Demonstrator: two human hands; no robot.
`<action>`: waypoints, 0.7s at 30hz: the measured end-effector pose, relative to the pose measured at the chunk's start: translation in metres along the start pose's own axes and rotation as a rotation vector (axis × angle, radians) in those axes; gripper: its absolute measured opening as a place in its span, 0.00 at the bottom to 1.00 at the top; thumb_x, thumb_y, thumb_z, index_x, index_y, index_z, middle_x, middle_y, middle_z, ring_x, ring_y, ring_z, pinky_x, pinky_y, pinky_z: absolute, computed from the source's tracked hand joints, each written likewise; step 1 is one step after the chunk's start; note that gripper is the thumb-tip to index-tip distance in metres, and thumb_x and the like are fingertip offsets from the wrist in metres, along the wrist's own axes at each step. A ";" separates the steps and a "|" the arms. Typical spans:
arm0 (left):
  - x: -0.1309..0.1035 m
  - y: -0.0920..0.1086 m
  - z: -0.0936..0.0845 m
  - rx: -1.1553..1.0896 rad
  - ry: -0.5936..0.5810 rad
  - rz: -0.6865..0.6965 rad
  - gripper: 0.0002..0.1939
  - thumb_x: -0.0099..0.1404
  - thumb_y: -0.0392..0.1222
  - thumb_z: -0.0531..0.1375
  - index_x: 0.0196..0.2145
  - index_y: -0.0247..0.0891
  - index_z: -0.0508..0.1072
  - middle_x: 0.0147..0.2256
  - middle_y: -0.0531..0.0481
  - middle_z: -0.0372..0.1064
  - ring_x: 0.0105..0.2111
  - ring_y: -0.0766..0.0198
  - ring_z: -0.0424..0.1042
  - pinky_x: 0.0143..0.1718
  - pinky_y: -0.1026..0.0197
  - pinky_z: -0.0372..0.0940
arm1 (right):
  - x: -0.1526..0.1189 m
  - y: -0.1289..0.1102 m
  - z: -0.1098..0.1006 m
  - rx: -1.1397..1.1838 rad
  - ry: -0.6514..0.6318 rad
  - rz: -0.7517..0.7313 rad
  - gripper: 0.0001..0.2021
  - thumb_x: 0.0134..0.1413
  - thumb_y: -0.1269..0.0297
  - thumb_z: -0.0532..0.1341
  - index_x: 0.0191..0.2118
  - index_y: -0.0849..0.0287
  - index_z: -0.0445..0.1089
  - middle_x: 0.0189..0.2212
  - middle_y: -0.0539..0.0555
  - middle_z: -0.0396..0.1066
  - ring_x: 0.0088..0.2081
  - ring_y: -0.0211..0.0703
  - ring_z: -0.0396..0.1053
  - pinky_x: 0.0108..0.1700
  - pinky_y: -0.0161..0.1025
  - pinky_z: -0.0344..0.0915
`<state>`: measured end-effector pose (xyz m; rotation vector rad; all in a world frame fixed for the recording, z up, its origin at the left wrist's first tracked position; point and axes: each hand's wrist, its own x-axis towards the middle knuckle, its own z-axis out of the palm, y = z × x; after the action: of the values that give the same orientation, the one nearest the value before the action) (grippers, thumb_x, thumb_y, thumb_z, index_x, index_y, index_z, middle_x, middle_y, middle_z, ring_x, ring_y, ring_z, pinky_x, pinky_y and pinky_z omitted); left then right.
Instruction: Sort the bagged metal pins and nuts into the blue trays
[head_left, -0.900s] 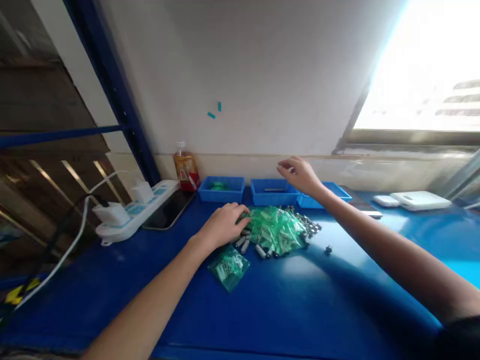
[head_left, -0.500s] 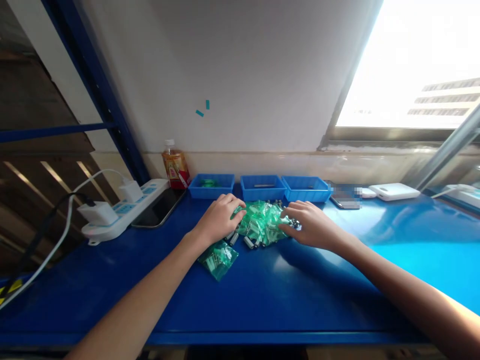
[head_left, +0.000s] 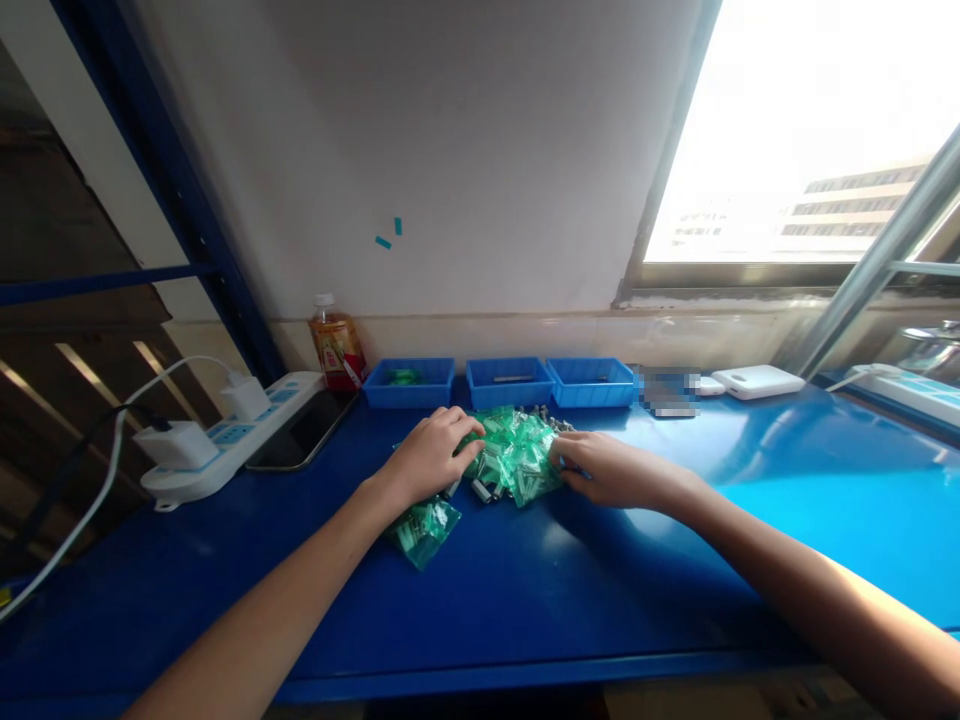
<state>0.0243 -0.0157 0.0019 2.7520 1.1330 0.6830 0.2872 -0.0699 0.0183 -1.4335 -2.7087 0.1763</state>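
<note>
A pile of small green plastic bags holding small metal parts lies on the blue table between my hands. My left hand is at the left side of the pile, fingers curved and thumb apart from them, green plastic showing in the gap. At the right edge, my right hand has its fingertips closed on a green bag. Loose metal cylinders show at the pile's front, and more small metal parts lie behind it. Below my left wrist rests a separate green bag.
Three blue bins line the wall; the left one contains something green. To the left are a drink bottle, a dark phone and a white power strip with cables. A white box lies at the right by the window.
The view has shifted slightly. My right hand has closed its fingers at the pile's right edge, where a bag now sits nearer the front. My left hand stays by the pile's left side.
</note>
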 end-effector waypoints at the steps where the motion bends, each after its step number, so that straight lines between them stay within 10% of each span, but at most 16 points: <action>1: 0.000 0.000 0.000 -0.001 0.001 -0.001 0.10 0.68 0.44 0.54 0.42 0.40 0.73 0.41 0.47 0.70 0.42 0.56 0.68 0.43 0.54 0.64 | 0.000 0.000 0.001 -0.002 0.005 0.008 0.05 0.55 0.72 0.54 0.36 0.59 0.65 0.35 0.55 0.69 0.35 0.44 0.67 0.33 0.36 0.54; 9: 0.000 0.002 -0.001 0.011 0.025 0.037 0.09 0.68 0.42 0.54 0.41 0.40 0.73 0.40 0.47 0.71 0.41 0.56 0.68 0.44 0.54 0.64 | 0.003 -0.006 -0.002 0.063 0.158 0.029 0.04 0.47 0.74 0.57 0.29 0.59 0.62 0.28 0.51 0.66 0.28 0.37 0.61 0.29 0.34 0.52; 15: -0.005 0.046 -0.008 -0.054 0.152 0.248 0.09 0.68 0.39 0.55 0.46 0.39 0.70 0.42 0.46 0.72 0.43 0.56 0.68 0.45 0.53 0.64 | 0.001 -0.033 -0.005 0.467 0.456 0.027 0.04 0.52 0.65 0.59 0.31 0.60 0.67 0.25 0.50 0.66 0.27 0.36 0.62 0.30 0.33 0.58; 21: -0.012 0.067 -0.003 -0.094 0.208 0.396 0.12 0.67 0.35 0.56 0.48 0.38 0.67 0.41 0.45 0.72 0.42 0.56 0.69 0.44 0.54 0.66 | 0.003 -0.046 0.009 0.977 0.270 0.084 0.20 0.57 0.48 0.55 0.26 0.61 0.64 0.19 0.49 0.63 0.23 0.35 0.62 0.26 0.33 0.59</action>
<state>0.0590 -0.0724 0.0163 2.8996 0.5603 1.0549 0.2468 -0.0935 0.0161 -1.1170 -1.8549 1.0403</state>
